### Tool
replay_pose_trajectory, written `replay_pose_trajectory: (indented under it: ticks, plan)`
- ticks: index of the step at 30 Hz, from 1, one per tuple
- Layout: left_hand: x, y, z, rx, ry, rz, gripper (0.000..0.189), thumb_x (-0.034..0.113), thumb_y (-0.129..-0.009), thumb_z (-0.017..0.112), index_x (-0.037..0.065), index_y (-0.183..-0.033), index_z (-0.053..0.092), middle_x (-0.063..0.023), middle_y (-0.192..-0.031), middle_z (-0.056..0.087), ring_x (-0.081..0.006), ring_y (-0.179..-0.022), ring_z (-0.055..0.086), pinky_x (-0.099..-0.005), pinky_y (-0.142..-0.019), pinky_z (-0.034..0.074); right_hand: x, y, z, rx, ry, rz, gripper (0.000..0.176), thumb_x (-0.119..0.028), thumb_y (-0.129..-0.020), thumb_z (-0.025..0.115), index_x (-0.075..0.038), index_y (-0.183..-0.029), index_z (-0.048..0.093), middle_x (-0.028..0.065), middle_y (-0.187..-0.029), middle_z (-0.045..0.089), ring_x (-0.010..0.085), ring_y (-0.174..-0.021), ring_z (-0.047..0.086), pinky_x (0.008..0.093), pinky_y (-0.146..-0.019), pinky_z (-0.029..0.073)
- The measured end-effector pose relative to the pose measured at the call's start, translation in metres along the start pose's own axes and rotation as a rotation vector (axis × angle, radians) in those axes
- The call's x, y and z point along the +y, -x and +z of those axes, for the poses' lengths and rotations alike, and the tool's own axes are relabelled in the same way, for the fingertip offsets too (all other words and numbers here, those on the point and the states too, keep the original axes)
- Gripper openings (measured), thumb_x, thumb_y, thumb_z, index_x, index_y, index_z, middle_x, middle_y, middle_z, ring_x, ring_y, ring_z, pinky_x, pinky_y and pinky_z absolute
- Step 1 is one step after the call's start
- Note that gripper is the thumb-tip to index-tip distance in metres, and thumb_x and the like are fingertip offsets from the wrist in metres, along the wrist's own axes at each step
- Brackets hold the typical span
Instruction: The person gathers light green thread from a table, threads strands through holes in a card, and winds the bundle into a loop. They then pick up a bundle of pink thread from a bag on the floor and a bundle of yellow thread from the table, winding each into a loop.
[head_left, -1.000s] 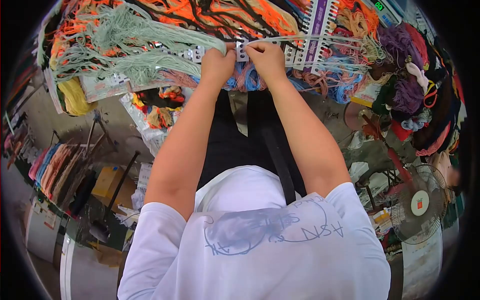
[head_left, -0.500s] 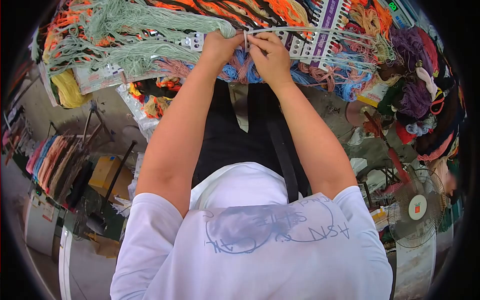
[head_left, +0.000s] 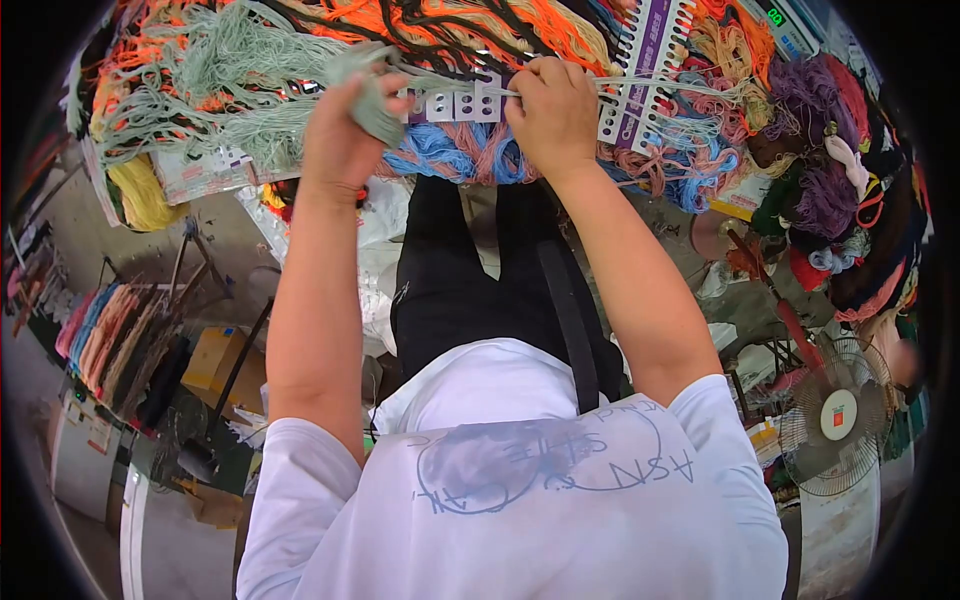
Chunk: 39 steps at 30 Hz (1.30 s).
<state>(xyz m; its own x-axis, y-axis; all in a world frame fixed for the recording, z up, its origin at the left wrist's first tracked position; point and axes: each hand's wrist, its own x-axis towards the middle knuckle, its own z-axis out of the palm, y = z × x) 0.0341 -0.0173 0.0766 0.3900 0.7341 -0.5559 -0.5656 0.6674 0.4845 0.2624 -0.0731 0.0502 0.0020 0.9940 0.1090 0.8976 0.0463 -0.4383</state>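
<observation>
My left hand (head_left: 340, 140) is raised over the thread pile, its fingers curled around a pale green hank of embroidery thread (head_left: 376, 108). Strands stretch from that hank towards my right hand (head_left: 555, 115), which is closed on them with bent fingers. Beneath the hands lies a white punched thread card with a purple strip (head_left: 470, 105). A second such card (head_left: 645, 70) stands at an angle to the right, and pale green strands cross it. Loose pale green thread (head_left: 240, 75) spreads to the left. Blue and pink thread (head_left: 440, 148) hangs along the near edge.
Orange and black threads (head_left: 430, 25) cover the far side. Purple skeins (head_left: 832, 195) and other colours are heaped at right, near a device with a green display (head_left: 775, 17). A fan (head_left: 838, 415) stands lower right; a rack of hanging skeins (head_left: 110, 325) is at left.
My left hand has moved left, away from my right hand, with the pale green hank now curled in its fingers. My right hand has shifted slightly right, still on the strands.
</observation>
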Motion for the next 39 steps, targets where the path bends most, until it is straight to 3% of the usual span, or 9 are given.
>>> replay_pose_trajectory:
  ticks: [4, 8, 13, 17, 23, 27, 29, 33, 39]
  plan:
    - [-0.045, -0.022, 0.033, -0.093, -0.628, -0.066, 0.025, 0.008, -0.081, 0.056, 0.002, -0.105, 0.050, -0.0101, -0.089, 0.064, -0.0157, -0.069, 0.062, -0.0260, -0.060, 0.050, -0.006, 0.002, -0.003, -0.073, -0.278, 0.000, 0.013, -0.013, -0.073, 0.059, -0.010, -0.084, 0.053, 0.0062, -0.082, 0.057, 0.0271, -0.078, 0.057, 0.0389, -0.068, 0.047]
    - [-0.061, -0.038, 0.022, -0.001, -1.196, 0.100, 0.014, 0.012, -0.081, 0.059, 0.000, -0.088, 0.057, -0.0039, -0.076, 0.060, -0.0098, -0.068, 0.057, -0.0268, -0.061, 0.047, -0.007, 0.000, -0.003, -0.168, -0.415, 0.127, 0.017, -0.012, -0.074, 0.057, -0.010, -0.090, 0.051, 0.0075, -0.081, 0.058, 0.0312, -0.079, 0.058, 0.0414, -0.069, 0.047]
    - [0.036, -0.004, 0.007, 0.350, -0.816, 0.132, 0.014, 0.017, -0.080, 0.062, 0.005, -0.086, 0.058, -0.0012, -0.070, 0.054, -0.0109, -0.064, 0.051, -0.0261, -0.061, 0.044, 0.028, 0.006, 0.034, -0.264, -0.329, 0.174, 0.017, -0.011, -0.077, 0.054, -0.008, -0.093, 0.050, 0.0133, -0.092, 0.058, 0.0356, -0.086, 0.056, 0.0456, -0.073, 0.045]
    - [0.168, 0.023, -0.007, 0.320, -0.509, 0.322, 0.002, 0.006, -0.085, 0.055, 0.005, -0.085, 0.053, 0.0012, -0.063, 0.048, -0.0078, -0.056, 0.042, -0.0217, -0.052, 0.032, 0.026, 0.005, 0.035, -0.275, -0.372, 0.252, 0.014, -0.012, -0.080, 0.054, -0.007, -0.093, 0.051, 0.0149, -0.092, 0.057, 0.0360, -0.088, 0.055, 0.0449, -0.074, 0.045]
    - [0.204, 0.039, 0.061, 0.503, -1.133, 0.705, 0.006, 0.005, -0.088, 0.051, 0.004, -0.093, 0.050, -0.0191, -0.110, 0.059, -0.0258, -0.072, 0.067, -0.0278, -0.056, 0.050, 0.020, 0.005, 0.022, -0.240, -0.429, 0.267, 0.010, -0.014, -0.081, 0.053, -0.006, -0.087, 0.055, 0.0148, -0.088, 0.058, 0.0355, -0.085, 0.056, 0.0441, -0.073, 0.046]
    - [0.149, 0.080, 0.124, 0.175, -0.730, 0.366, 0.019, 0.010, -0.087, 0.054, 0.002, -0.103, 0.053, -0.0213, -0.117, 0.055, -0.0203, -0.070, 0.067, -0.0239, -0.059, 0.051, -0.032, -0.007, -0.052, -0.074, -0.728, 0.390, 0.013, -0.016, -0.082, 0.058, -0.004, -0.087, 0.061, 0.0110, -0.081, 0.058, 0.0231, -0.075, 0.059, 0.0326, -0.066, 0.046]
    - [0.115, 0.098, 0.167, -0.050, -0.466, 0.111, 0.027, 0.018, -0.089, 0.051, 0.000, -0.108, 0.056, -0.0209, -0.123, 0.051, -0.0227, -0.101, 0.060, -0.0263, -0.067, 0.051, -0.075, -0.017, -0.113, -0.032, -1.081, 0.410, 0.017, -0.018, -0.082, 0.062, -0.004, -0.091, 0.062, 0.0064, -0.081, 0.058, 0.0139, -0.073, 0.056, 0.0265, -0.065, 0.044]
    - [0.080, 0.124, 0.210, -0.179, -0.265, -0.011, 0.038, 0.022, -0.092, 0.047, -0.009, -0.112, 0.055, -0.0167, -0.130, 0.046, -0.0214, -0.117, 0.047, -0.0351, -0.093, 0.041, -0.119, -0.026, -0.201, -0.125, -1.369, 0.095, 0.020, -0.018, -0.079, 0.067, -0.005, -0.094, 0.064, 0.0028, -0.092, 0.059, 0.0099, -0.078, 0.054, 0.0238, -0.068, 0.042]
    - [0.083, 0.145, 0.234, -0.210, -0.124, -0.059, 0.039, 0.021, -0.091, 0.042, -0.010, -0.110, 0.055, -0.0156, -0.125, 0.050, -0.0223, -0.107, 0.053, -0.0356, -0.090, 0.043, -0.122, -0.015, -0.235, -0.238, -1.477, 0.249, 0.016, -0.015, -0.082, 0.065, -0.001, -0.090, 0.066, -0.0015, -0.075, 0.059, 0.0042, -0.063, 0.047, 0.0204, -0.056, 0.037]
